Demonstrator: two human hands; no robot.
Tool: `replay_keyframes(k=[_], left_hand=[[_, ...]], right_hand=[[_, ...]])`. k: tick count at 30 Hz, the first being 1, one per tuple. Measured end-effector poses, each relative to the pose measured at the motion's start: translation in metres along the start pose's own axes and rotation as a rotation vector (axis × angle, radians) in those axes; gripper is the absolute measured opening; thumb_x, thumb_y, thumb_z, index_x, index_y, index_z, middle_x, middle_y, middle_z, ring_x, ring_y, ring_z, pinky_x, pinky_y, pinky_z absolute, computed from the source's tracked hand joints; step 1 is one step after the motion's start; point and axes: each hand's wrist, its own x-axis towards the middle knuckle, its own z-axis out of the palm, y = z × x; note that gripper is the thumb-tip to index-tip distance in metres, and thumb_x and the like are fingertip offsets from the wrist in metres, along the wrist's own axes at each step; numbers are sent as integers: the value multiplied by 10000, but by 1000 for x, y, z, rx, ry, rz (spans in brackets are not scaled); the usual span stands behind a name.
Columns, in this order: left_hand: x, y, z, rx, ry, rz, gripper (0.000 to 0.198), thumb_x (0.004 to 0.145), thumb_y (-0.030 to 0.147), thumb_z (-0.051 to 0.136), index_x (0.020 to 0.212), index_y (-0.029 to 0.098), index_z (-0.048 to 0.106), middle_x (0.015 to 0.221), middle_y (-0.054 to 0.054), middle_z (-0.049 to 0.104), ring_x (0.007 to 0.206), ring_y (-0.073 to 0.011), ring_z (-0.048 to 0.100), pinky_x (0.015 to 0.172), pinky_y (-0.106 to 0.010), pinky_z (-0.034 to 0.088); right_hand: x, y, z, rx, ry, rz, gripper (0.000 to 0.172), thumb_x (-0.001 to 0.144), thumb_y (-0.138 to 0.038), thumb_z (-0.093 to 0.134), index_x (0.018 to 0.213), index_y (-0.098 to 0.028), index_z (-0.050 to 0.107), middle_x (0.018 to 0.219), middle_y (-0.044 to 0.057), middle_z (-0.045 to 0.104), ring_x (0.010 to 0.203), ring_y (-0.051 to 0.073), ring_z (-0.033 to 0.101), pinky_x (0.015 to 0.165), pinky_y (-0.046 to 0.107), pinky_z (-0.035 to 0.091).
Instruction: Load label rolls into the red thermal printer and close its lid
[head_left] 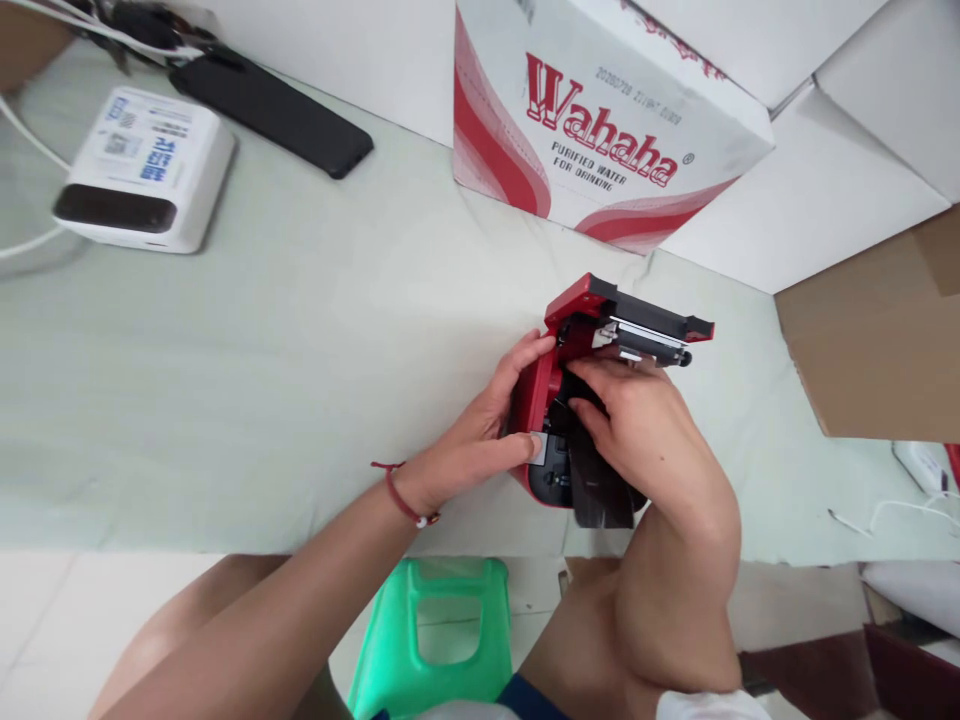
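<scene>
A red and black device that looks like a label printer (531, 395) rests near the table's front edge with its lid (652, 318) raised. Along the underside of the lid run a roller and a pale strip. My left hand (495, 420) grips the printer's left side, thumb on a small grey patch at the front corner and fingers on the red wall. Reaching into the open body, my right hand (645, 420) has its fingers closed on a dark ribbon (600, 490), whose end hangs over the printer's front edge. The inside under my right hand is partly hidden.
A Wahaha water carton (615, 140) stands behind the printer, beside white boxes (810, 190) and a brown carton (877, 320). At the left lie a white device with cables (150, 170) and a black phone-like slab (277, 110). A green stool (435, 670) stands below.
</scene>
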Motion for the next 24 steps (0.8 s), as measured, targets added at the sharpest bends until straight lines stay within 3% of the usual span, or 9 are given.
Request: replay_keyframes(k=[2, 7, 11, 15, 19, 21, 24], left_hand=[[1, 1, 1, 16, 6, 5, 938, 945, 406, 845, 1776, 457, 414, 1977, 11, 213, 1842, -426, 147, 1515, -686, 119], [1, 4, 0, 37, 8, 9, 906, 939, 398, 855, 1752, 453, 458, 1967, 5, 226, 1836, -431, 166, 1511, -684, 137], [0, 6, -4, 50, -4, 14, 904, 933, 399, 863, 1745, 463, 470, 1960, 4, 249, 1838, -428, 157, 1512, -676, 143], [0, 9, -6, 30, -1, -4, 906, 921, 398, 875, 1736, 458, 484, 1953, 2, 277, 1823, -438, 205, 1508, -694, 143], [2, 10, -5, -28, 20, -36, 910, 906, 416, 885, 1729, 441, 497, 1952, -7, 292, 1804, -447, 258, 1498, -693, 204], [3, 9, -3, -63, 35, -52, 918, 892, 418, 885, 1727, 420, 502, 1933, -26, 337, 1764, -456, 344, 1473, -684, 290], [4, 8, 0, -108, 60, -69, 928, 873, 419, 878, 1724, 413, 507, 1873, -46, 440, 1674, -458, 484, 1403, -669, 425]], right_hand=[[3, -3, 0, -60, -47, 3, 375, 1063, -125, 590, 1377, -131, 795, 1319, 171, 858, 1269, 403, 752, 1126, 548, 543], [9, -6, -1, -195, -136, 60, 297, 1026, -135, 637, 1244, -140, 838, 1238, 198, 839, 1173, 426, 759, 1034, 551, 554], [3, -6, -7, -84, -137, 29, 286, 1026, -117, 625, 1240, -161, 808, 1229, 167, 817, 1188, 397, 744, 1045, 539, 570], [-26, -3, -26, 119, -95, -43, 335, 1089, -131, 537, 1360, -203, 721, 1302, 123, 813, 1161, 326, 771, 979, 482, 621], [-68, 15, -56, 272, 31, -153, 287, 1182, -294, 584, 1460, -266, 651, 1360, 86, 818, 1151, 239, 798, 954, 362, 638], [-84, 32, -64, 246, 104, -63, 286, 1186, -343, 594, 1453, -263, 658, 1319, 84, 826, 1087, 233, 805, 914, 351, 638], [-91, 64, -55, 104, 118, 190, 290, 1159, -333, 564, 1394, -237, 705, 1283, 104, 833, 1041, 276, 803, 890, 413, 631]])
